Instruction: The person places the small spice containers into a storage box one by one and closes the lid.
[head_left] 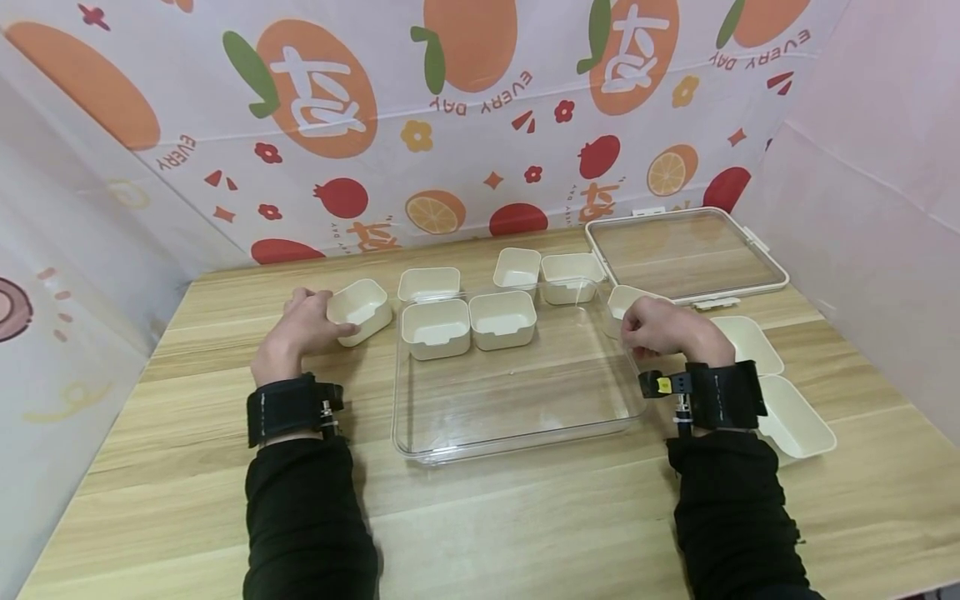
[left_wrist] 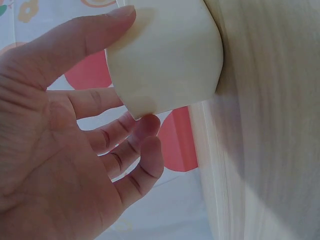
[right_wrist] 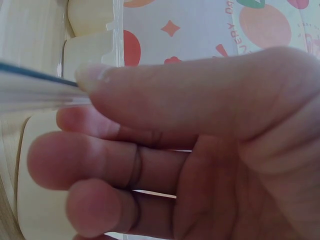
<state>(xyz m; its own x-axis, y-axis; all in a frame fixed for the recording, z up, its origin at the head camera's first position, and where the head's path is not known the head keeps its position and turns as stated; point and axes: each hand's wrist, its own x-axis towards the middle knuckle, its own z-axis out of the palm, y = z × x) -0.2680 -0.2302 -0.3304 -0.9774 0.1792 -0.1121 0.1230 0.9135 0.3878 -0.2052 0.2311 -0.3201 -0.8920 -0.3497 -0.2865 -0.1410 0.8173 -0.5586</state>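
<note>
Left hand (head_left: 298, 332) grips a cream cup (head_left: 364, 310) left of the clear tray (head_left: 517, 396). Right hand (head_left: 667, 327) pinches the tray's right rim.

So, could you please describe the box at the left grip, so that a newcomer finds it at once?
On the wooden table, look for the large clear tray. Outside it, beside the far left corner, is a small open cream box. It is the leftmost of its kind, and the only one in the left grip.
</note>
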